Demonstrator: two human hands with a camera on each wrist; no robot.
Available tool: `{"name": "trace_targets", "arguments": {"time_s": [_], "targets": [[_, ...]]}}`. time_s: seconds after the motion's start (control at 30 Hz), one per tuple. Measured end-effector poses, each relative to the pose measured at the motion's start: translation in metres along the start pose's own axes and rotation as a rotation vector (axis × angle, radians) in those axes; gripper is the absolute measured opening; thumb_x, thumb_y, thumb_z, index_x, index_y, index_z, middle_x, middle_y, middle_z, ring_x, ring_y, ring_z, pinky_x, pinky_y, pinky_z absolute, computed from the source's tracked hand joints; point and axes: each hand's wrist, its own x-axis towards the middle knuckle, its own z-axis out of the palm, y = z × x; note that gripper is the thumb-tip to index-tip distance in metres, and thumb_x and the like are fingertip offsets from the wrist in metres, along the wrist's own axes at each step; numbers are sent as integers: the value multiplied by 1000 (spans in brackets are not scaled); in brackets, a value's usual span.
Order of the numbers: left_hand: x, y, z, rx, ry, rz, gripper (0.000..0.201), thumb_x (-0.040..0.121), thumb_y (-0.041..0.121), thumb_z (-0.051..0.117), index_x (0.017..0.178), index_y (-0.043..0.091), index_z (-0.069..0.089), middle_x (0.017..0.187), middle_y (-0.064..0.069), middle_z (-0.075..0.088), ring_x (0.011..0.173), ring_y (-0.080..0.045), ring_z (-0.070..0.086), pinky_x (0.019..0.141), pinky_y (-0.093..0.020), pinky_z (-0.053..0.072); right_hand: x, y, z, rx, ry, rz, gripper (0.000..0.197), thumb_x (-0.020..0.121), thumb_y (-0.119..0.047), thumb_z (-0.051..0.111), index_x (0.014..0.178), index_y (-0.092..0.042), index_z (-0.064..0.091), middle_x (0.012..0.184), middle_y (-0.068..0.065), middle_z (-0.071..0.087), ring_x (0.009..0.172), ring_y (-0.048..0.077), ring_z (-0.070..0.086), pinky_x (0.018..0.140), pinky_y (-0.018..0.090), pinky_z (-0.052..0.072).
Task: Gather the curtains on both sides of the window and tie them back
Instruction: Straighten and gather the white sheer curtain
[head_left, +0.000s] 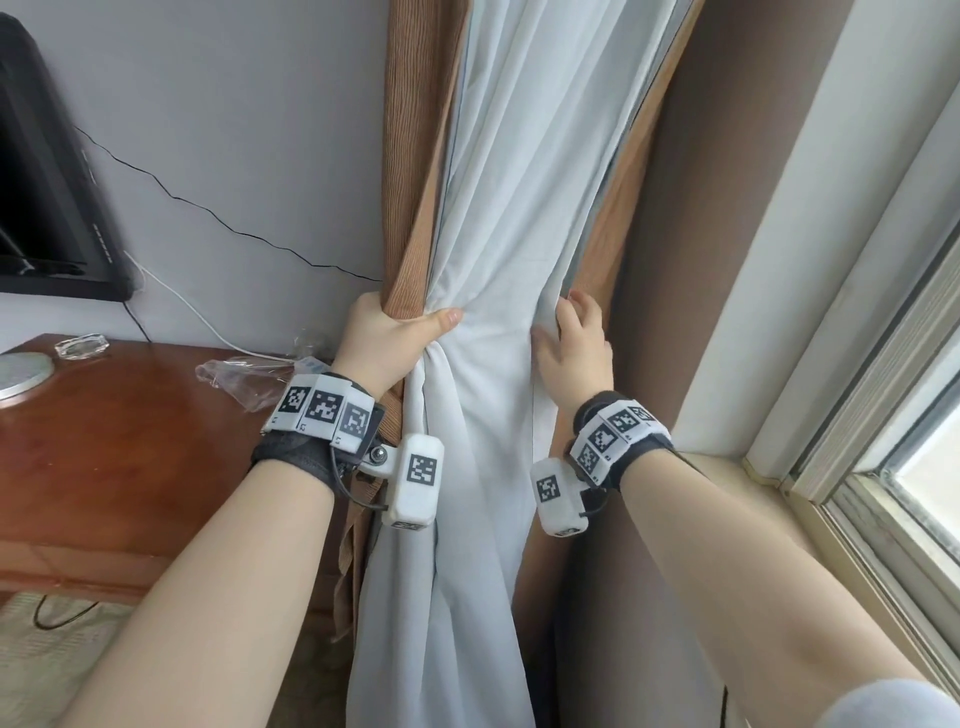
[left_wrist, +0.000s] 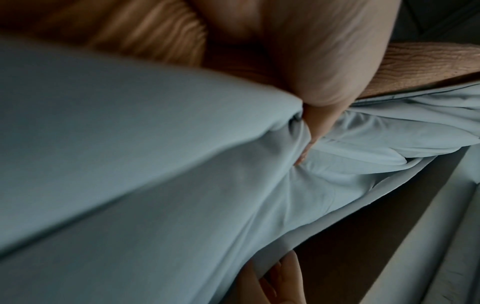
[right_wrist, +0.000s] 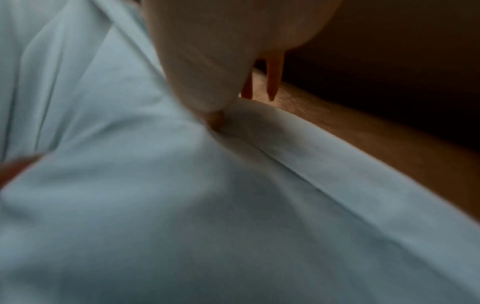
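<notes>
Left hand (head_left: 387, 340): one, fingers and thumb wrapped round the gathered left side of the curtain, cinching it into a narrow waist. Right hand (head_left: 576, 345): one, fingers loosely spread and lightly bent, laid on the curtain's right edge; whether it pinches the cloth, I cannot tell.

Pale grey-white smooth fabric curtain (head_left: 498, 218): one, hanging in long vertical folds in the corner between wall and window recess, pulled inward at hand height, flaring loose below. Ribbed tan-brown outer curtain (head_left: 410, 156): one, backing the pale layer, showing on both its sides.

Wrist bands with black-and-white square markers: two, one on each wrist.

Glossy reddish-brown wooden table (head_left: 130, 441): one, left of the curtain, bearing one clear glass ashtray (head_left: 81, 345) and one crumpled clear plastic wrapper (head_left: 244, 376). White-framed window (head_left: 883, 415): one, at right.
</notes>
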Motion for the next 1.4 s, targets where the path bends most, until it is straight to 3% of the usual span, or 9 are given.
{"name": "trace_targets", "arguments": {"time_s": [0.1,0.2,0.4,0.6,0.73,0.97,1.1,1.23,1.4], "targets": [[0,0,1,-4,0,11,35,76,19,77,64,18,45,76,-4,52,70,-15,50,58,-16,41,3,-4,-1,-329,13,19,38,89,-34,45,125,-21,45,126,13,48,110,35,47,90,46,33],[1,-1,3,-1,-7,5,38,76,19,78,64,19,41,73,-2,48,66,-13,46,54,-13,38,10,-6,-5,-453,7,-6,28,90,-31,41,107,-12,49,100,13,59,96,34,51,85,44,33],[2,-3,8,-3,-24,12,28,75,22,78,73,14,51,76,-4,51,67,-14,50,53,-11,39,18,11,-17,-2,27,-72,30,91,-6,46,63,-13,36,64,3,39,65,26,37,64,32,29],[5,-3,16,10,4,18,32,77,21,76,61,21,48,64,9,53,61,-6,51,52,-9,41,0,5,-32,403,313,363,29,82,-12,52,57,-17,36,56,-6,35,52,9,29,46,15,29],[6,-4,25,7,19,16,28,78,20,74,63,25,52,68,12,57,65,-6,57,66,-19,42,-11,-2,-41,548,506,437,13,81,-9,48,77,-19,39,62,-10,40,52,1,37,51,10,34],[8,-11,36,32,53,23,31,76,23,75,55,21,52,59,9,56,62,-13,57,59,-19,40,-17,-6,-51,645,592,563,11,96,-15,42,106,-11,38,68,-9,46,64,10,48,67,21,39],[2,-10,39,41,53,46,33,76,23,74,54,20,50,58,8,55,55,-8,53,47,-11,39,-34,-27,-66,582,637,426,23,98,-36,42,92,-14,43,69,-13,45,60,-5,45,59,5,36],[-2,-9,44,15,41,22,31,75,23,75,55,19,51,58,7,57,52,-6,54,46,-11,39,-59,-49,-72,441,501,250,37,90,-32,54,71,-23,25,57,-11,33,45,3,35,48,22,28],[-16,-7,55,7,-12,34,28,74,23,75,56,17,54,58,7,58,52,-6,55,52,-17,41,-67,-67,-69,277,358,19,36,92,-18,51,70,-25,24,53,-12,31,43,7,33,48,24,22]]}}
